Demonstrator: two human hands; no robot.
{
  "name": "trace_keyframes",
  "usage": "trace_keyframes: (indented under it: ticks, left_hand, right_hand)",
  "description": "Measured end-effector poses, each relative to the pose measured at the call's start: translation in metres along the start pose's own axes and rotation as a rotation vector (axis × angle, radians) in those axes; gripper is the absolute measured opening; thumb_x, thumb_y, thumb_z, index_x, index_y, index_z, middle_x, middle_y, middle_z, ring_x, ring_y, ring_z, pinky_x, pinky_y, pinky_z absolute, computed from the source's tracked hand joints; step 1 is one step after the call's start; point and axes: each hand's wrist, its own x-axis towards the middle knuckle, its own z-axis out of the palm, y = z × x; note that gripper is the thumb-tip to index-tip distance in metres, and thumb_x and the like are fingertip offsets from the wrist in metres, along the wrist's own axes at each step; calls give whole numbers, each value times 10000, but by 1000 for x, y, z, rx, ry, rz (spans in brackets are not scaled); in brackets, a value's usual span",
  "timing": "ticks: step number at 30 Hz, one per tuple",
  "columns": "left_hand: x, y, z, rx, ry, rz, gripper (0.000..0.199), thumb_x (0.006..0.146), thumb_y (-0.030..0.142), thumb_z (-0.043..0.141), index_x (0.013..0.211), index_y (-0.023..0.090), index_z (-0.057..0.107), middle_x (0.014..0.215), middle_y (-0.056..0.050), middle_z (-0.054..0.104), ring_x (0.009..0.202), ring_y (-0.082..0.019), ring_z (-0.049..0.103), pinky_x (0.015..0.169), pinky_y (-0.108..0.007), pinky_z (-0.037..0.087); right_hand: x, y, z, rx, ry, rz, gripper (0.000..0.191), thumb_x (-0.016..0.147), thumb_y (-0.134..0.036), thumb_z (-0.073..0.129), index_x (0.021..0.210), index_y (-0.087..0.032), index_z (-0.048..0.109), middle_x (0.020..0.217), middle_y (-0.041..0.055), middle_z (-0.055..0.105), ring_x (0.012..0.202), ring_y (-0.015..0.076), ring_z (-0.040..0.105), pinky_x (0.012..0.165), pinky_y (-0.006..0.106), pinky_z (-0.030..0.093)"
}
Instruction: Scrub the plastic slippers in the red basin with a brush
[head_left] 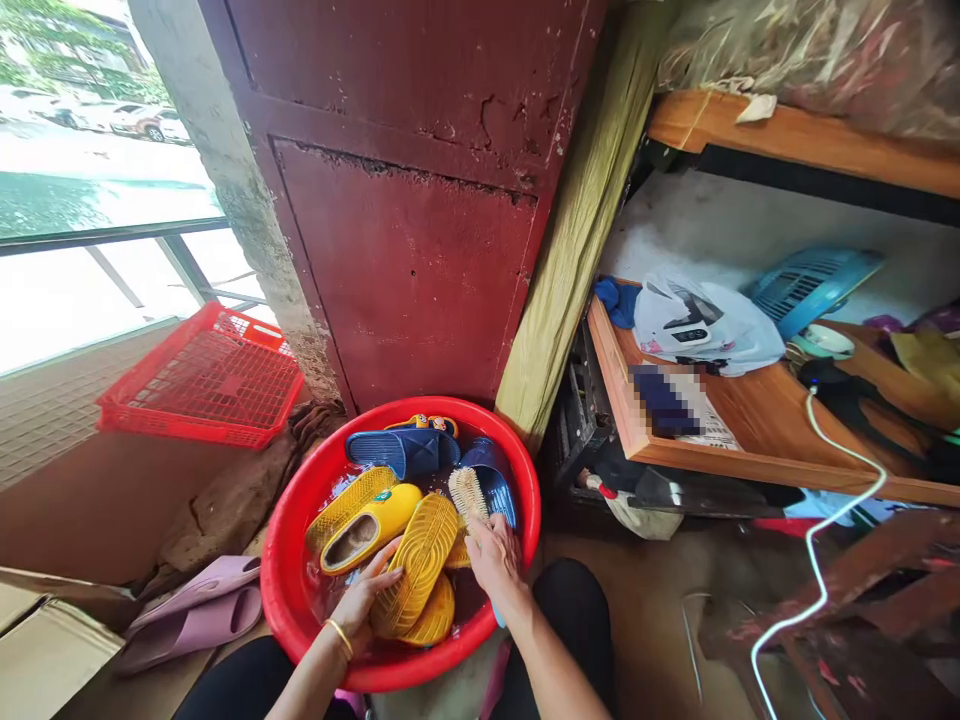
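A red basin [276, 560] holds water and several slippers. My left hand [360, 605], with a bracelet at its wrist, grips a yellow slipper [421, 562] by its edge, its ridged sole facing up. My right hand [495, 560] is closed around a scrub brush [466, 494] with pale bristles, beside that slipper. Another yellow slipper [394, 511] with a closed toe lies to the left. Blue slippers, one at the back [409, 452] and one at the right [495, 480], rest in the basin. Part of the brush is hidden by my fingers.
Behind the basin stands a dark red door [405, 280]. A red plastic crate [210, 375] is at the left, above pink slippers [199, 620]. To the right, a wooden shelf [757, 410] carries a white plastic bag [705, 325] and a blue fan [817, 285]. A white cable [814, 550] hangs down.
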Motion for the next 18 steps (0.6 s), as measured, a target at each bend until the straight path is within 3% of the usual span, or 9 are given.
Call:
trace_keyframes:
  ticks: [3, 7, 12, 15, 18]
  left_hand:
    - [-4, -1, 0, -13, -46, -17, 843, 589, 270, 785, 1394, 262, 532, 1185, -89, 741, 1077, -331, 704, 903, -429, 567]
    - [-4, -4, 0, -37, -45, -10, 843, 573, 221, 750, 1388, 212, 535, 1187, -96, 740, 1093, -325, 696, 930, -414, 560]
    - [-4, -5, -1, -35, -13, -30, 829, 594, 213, 707, 1402, 205, 520, 1205, -100, 733, 1078, -337, 703, 922, -442, 567]
    - [-4, -4, 0, -17, 4, -34, 806, 595, 201, 682, 1388, 192, 537, 1196, -99, 737, 1071, -328, 706, 927, -429, 566]
    - [-5, -3, 2, -3, 21, -27, 787, 583, 181, 653, 1365, 183, 565, 1171, -93, 747, 1074, -313, 705, 929, -408, 564]
  right_hand:
    - [16, -14, -4, 235, 4, -2, 412, 902, -216, 533, 1295, -216, 659, 1438, 129, 542, 1349, 295, 475, 1139, 523, 351]
    - [34, -19, -4, 496, -89, 32, 444, 830, -243, 603, 1262, -163, 666, 1276, 130, 664, 1209, 267, 596, 1088, 444, 425]
    - [34, -10, -3, 663, -218, 96, 372, 814, -288, 606, 1169, -208, 683, 1059, 35, 749, 926, 206, 707, 803, 334, 579]
    - [29, -7, -5, 743, -268, 152, 424, 790, -354, 648, 1187, -207, 657, 994, 33, 748, 818, 203, 708, 635, 293, 579]
    - [28, -4, -7, 796, -309, 198, 462, 754, -385, 683, 1171, -188, 659, 947, 43, 740, 757, 197, 696, 569, 274, 562]
